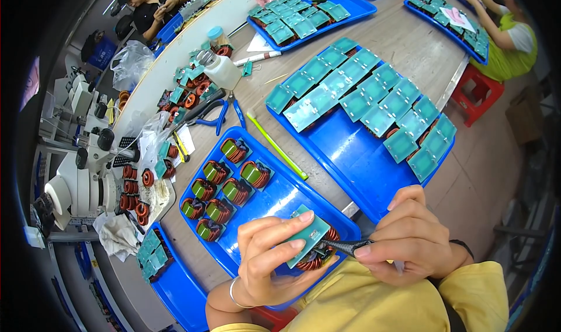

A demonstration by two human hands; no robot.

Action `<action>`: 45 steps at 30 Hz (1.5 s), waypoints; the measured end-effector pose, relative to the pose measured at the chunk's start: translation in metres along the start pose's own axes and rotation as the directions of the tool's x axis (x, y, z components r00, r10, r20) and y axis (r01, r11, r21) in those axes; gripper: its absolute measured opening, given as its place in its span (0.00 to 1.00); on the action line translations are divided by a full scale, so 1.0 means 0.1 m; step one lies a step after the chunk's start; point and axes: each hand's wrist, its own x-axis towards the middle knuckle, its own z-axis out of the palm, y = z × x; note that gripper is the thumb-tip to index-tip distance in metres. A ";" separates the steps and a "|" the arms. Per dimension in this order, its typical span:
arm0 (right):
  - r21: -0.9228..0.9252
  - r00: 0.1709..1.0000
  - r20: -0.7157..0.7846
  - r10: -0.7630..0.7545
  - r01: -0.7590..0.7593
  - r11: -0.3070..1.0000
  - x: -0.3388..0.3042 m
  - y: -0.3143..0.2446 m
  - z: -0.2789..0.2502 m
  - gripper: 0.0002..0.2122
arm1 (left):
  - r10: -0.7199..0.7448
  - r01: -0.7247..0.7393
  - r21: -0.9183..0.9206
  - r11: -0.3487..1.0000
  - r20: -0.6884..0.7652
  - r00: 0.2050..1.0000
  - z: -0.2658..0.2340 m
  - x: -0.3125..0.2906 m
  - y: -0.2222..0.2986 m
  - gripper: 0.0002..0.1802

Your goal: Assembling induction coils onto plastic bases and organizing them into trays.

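Observation:
Between the fingers and thumb of my left hand (266, 256) is a coil board, a small green circuit board (314, 234) with a copper-wound coil under it. My right hand (412, 235) pinches a dark, slim tool like tweezers (345, 246), its tip at the coil's edge beneath the board. Exactly what the tip touches is hidden. Both hands are over the near end of a blue tray (280, 202), where several similar coil boards (236, 190) sit coil-side up.
Right of it, a larger blue tray (345, 168) carries rows of green boards (342, 78). Blue-handled pliers (225, 111), a yellow-green stick (274, 145) and a white bottle (221, 69) lie or stand beyond. Loose coils (130, 186) are at left. Two people work across the bench.

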 end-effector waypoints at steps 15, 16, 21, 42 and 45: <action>-0.021 1.000 -0.021 -0.019 0.019 1.000 0.01 0.00 0.02 0.13 | 0.005 -0.005 0.020 1.000 0.000 1.000 0.00 0.00 0.01 0.38; -0.024 0.999 -0.026 -0.020 0.019 1.000 0.01 0.00 0.02 0.13 | 0.005 -0.005 0.020 1.000 0.001 1.000 0.01 0.01 -0.01 0.38; -0.021 1.000 -0.017 -0.018 0.018 1.000 0.03 0.01 0.03 0.12 | 0.077 -0.079 -0.012 0.997 -0.086 0.993 0.03 0.01 -0.07 0.35; 0.104 0.985 -0.146 0.091 -0.076 0.992 -0.14 0.22 -0.18 0.09 | -0.706 0.809 -0.389 0.441 0.406 0.580 0.03 -0.44 -0.40 0.36; 0.102 0.986 -0.138 0.094 -0.081 0.992 -0.17 0.25 -0.19 0.07 | -0.767 0.852 -0.242 0.465 0.371 0.524 0.06 -0.49 -0.38 0.34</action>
